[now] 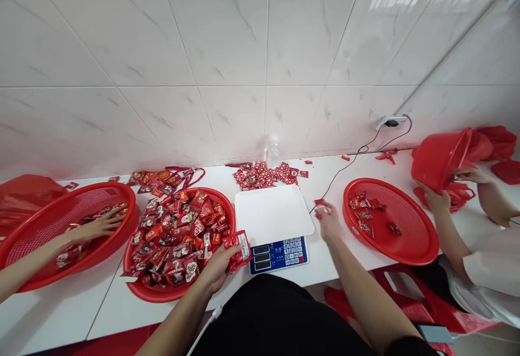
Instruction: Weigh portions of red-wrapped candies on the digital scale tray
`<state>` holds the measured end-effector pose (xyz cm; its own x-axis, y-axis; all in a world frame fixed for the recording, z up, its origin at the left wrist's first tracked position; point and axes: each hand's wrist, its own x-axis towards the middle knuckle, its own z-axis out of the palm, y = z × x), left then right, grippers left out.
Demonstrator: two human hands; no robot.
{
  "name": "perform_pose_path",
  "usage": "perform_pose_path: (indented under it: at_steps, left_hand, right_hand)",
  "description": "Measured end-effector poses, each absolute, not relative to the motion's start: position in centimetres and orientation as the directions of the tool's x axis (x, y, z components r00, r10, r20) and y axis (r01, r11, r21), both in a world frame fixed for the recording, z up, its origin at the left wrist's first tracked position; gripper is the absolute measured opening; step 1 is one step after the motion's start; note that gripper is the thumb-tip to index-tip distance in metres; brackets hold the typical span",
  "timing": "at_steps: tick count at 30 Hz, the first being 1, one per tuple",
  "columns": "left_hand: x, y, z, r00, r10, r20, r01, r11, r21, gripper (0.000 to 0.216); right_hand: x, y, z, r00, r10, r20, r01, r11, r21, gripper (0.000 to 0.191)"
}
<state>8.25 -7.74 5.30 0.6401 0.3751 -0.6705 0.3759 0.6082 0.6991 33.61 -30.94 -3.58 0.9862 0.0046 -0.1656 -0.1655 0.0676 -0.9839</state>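
My left hand (217,267) is closed around a red candy packet (239,250), held at the right rim of a red basket (138,283) heaped with red wrapped candies (179,237). My right hand (328,221) is pinched on a small red candy (320,204), hovering between the white scale (273,212) and the right red basket (406,247), which holds a few candies.
A co-worker's hand (95,227) reaches into the left red basket (24,247). Another person at the right holds a tilted red bucket (441,156) with both hands. Loose candies (266,174) and a clear bottle (273,153) lie by the wall. A cable (345,167) runs to a socket.
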Motion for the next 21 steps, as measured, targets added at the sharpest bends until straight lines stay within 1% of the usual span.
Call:
perform_pose_path:
  at_steps: [1,2,3,4,5,7,8,9,10,11,12,13,14,15,16,17,18,19,21]
  left_hand:
    - [8.4,-7.8,5.2,0.640,0.375,-0.671,0.372,0.613,0.697,0.031]
    - [8.7,-7.9,5.1,0.640,0.372,-0.672,0.368,0.619,0.693,0.031]
    - [9.0,-8.0,5.0,0.642,0.365,-0.674,0.366,0.627,0.688,0.031]
    - [9.3,-8.1,5.0,0.648,0.354,-0.675,0.365,0.633,0.683,0.030]
    - [9.6,-8.1,4.9,0.656,0.342,-0.673,0.367,0.634,0.681,0.030]
    - [10.3,-8.2,5.0,0.676,0.329,-0.660,0.372,0.621,0.690,0.032]
    - [10.7,-8.3,5.0,0.686,0.328,-0.650,0.373,0.608,0.701,0.033]
    - [11.0,-8.4,5.1,0.697,0.328,-0.637,0.375,0.591,0.715,0.035]
    - [11.4,-8.6,5.1,0.714,0.321,-0.622,0.378,0.571,0.729,0.037]
    - [11.8,-8.8,5.2,0.738,0.304,-0.603,0.381,0.549,0.744,0.039]
    - [12.2,-9.1,5.2,0.767,0.277,-0.579,0.384,0.524,0.760,0.041]
    - [12.5,-9.5,5.2,0.798,0.245,-0.550,0.386,0.492,0.780,0.044]
    - [12.8,-9.9,5.2,0.828,0.217,-0.517,0.385,0.450,0.806,0.047]
    - [13.1,-10.2,5.2,0.854,0.200,-0.480,0.377,0.397,0.837,0.049]
    - [13.3,-10.4,5.1,0.876,0.195,-0.441,0.363,0.336,0.869,0.050]
    - [13.4,-10.4,5.0,0.890,0.205,-0.408,0.348,0.276,0.896,0.050]
    - [13.4,-10.1,4.8,0.895,0.230,-0.382,0.334,0.222,0.916,0.050]
    - [13.3,-9.6,4.6,0.889,0.278,-0.363,0.326,0.173,0.929,0.049]
    - [12.6,-7.5,4.0,0.845,0.432,-0.314,0.325,0.049,0.944,0.048]
  right_hand:
    - [34.7,-32.9,-3.2,0.977,-0.109,-0.184,-0.160,0.201,-0.966,0.046]
    - [35.7,-34.8,-2.7,0.961,-0.189,-0.202,-0.141,0.294,-0.945,0.054]
    - [36.7,-36.5,-2.2,0.953,-0.216,-0.213,-0.129,0.349,-0.928,0.063]
    - [37.4,-37.9,-1.8,0.942,-0.236,-0.240,-0.137,0.382,-0.914,0.070]
    - [37.9,-39.0,-1.3,0.926,-0.259,-0.274,-0.153,0.405,-0.902,0.073]
    - [38.0,-39.7,-0.5,0.910,-0.270,-0.316,-0.188,0.410,-0.892,0.072]
    - [37.5,-39.3,-0.1,0.912,-0.251,-0.324,-0.209,0.395,-0.895,0.069]
    - [36.7,-38.3,0.3,0.923,-0.202,-0.326,-0.238,0.366,-0.900,0.066]
    - [35.5,-37.0,0.6,0.937,-0.126,-0.325,-0.270,0.325,-0.906,0.060]
    - [34.1,-35.3,1.0,0.943,-0.002,-0.334,-0.321,0.268,-0.908,0.055]
    - [32.5,-33.5,1.3,0.923,0.160,-0.350,-0.377,0.201,-0.904,0.051]
    - [30.8,-31.6,1.5,0.865,0.349,-0.362,-0.424,0.119,-0.898,0.050]
    - [29.2,-29.8,1.8,0.755,0.535,-0.380,-0.462,0.023,-0.887,0.051]
    - [27.7,-28.1,2.0,0.631,0.671,-0.389,-0.483,-0.052,-0.874,0.053]
    - [26.5,-26.6,2.2,0.524,0.761,-0.383,-0.492,-0.097,-0.865,0.054]
    - [25.7,-25.4,2.3,0.456,0.805,-0.378,-0.487,-0.130,-0.864,0.053]
    - [25.2,-24.4,2.4,0.431,0.820,-0.378,-0.477,-0.149,-0.866,0.050]
    - [25.1,-23.7,2.3,0.442,0.810,-0.385,-0.465,-0.160,-0.871,0.048]
    - [25.5,-22.9,2.2,0.523,0.750,-0.406,-0.445,-0.166,-0.880,0.046]
